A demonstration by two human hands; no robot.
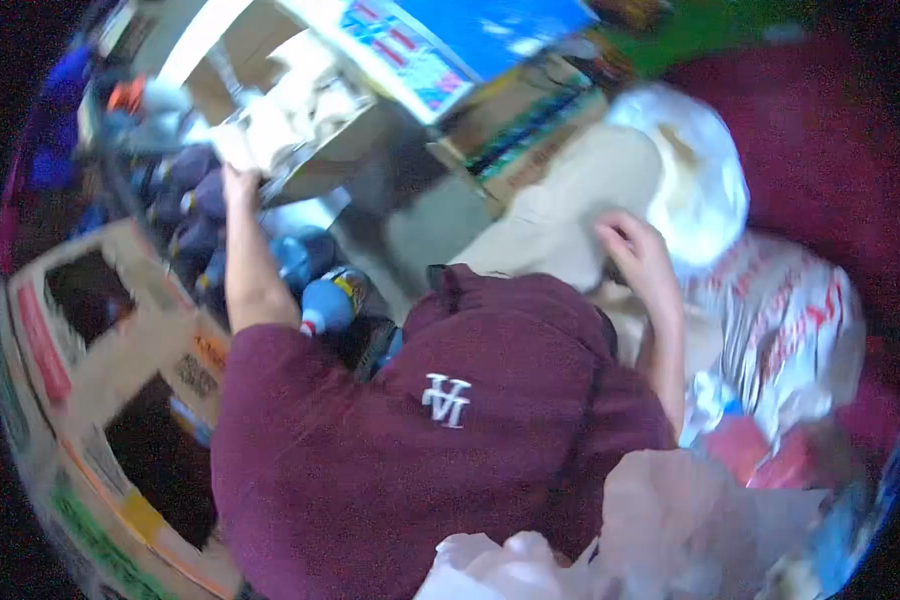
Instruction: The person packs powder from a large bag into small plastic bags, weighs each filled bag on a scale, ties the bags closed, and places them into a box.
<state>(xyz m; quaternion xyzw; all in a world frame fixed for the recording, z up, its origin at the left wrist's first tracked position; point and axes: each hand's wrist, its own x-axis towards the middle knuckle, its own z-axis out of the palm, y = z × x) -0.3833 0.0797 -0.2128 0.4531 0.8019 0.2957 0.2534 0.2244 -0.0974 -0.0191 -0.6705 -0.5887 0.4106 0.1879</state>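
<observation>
At the upper left my left hand [238, 165] reaches to the edge of an open cardboard box [345, 150]. White crumpled material [305, 105] fills the box, and glare and blur hide my left fingertips and anything in them. Dark bundles [195, 185] and a blue bottle [327, 303] with a yellow label lie below that hand. My right hand [630, 245] is beside my beige-trousered leg [570, 190], its fingers loosely bent and a gap showing between them, with nothing visible in it.
A cut-open cardboard box [150, 340] stands at the left. Behind are a blue printed box [500, 35] and a taped carton [525, 125]. To the right lie a white plastic bag [705, 180] and a red-printed bag [800, 310]. Pale crumpled sheets [670, 510] are in the foreground.
</observation>
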